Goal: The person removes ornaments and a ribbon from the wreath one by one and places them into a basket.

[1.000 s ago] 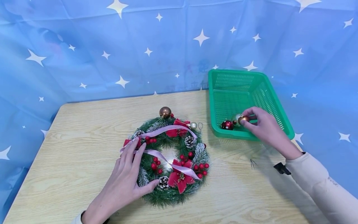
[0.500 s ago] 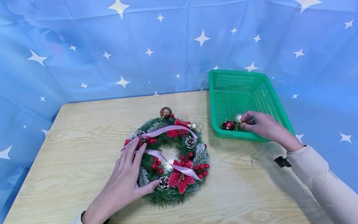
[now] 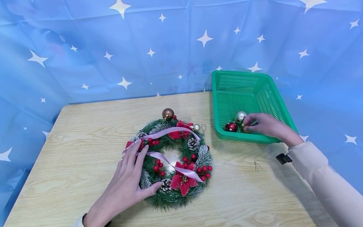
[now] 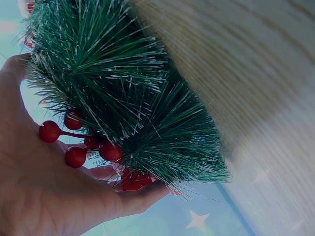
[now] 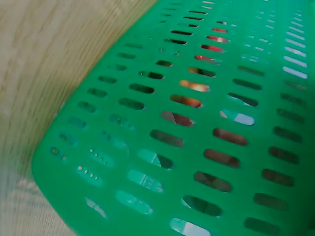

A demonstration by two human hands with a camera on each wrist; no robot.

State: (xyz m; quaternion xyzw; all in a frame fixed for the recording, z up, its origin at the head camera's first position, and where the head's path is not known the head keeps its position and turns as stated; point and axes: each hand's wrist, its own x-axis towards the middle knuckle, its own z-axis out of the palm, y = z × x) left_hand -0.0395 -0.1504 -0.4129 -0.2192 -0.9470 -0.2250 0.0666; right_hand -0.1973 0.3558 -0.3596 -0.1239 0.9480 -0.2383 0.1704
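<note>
Lowering the gold ball [image 5: 194, 86] with the right hand [image 3: 265, 125] deeper into the green basket [image 3: 229, 136] than a second ago, baring more of the silver ball [image 3: 240, 117]. Pinching the gold ball in narrowly set fingers, largely hiding it; keeping it near the red spotted ball [image 3: 231, 127], by the basket's near wall. Resting the left hand [image 3: 124, 179], with fingers spread wide, on the left side of the wreath [image 3: 175, 198] lying on the tabletop [image 3: 79, 142].

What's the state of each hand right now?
Left hand: open, resting on the wreath.
Right hand: at the orange-gold ball in the green basket; whether it's gripped can't be told.
</note>
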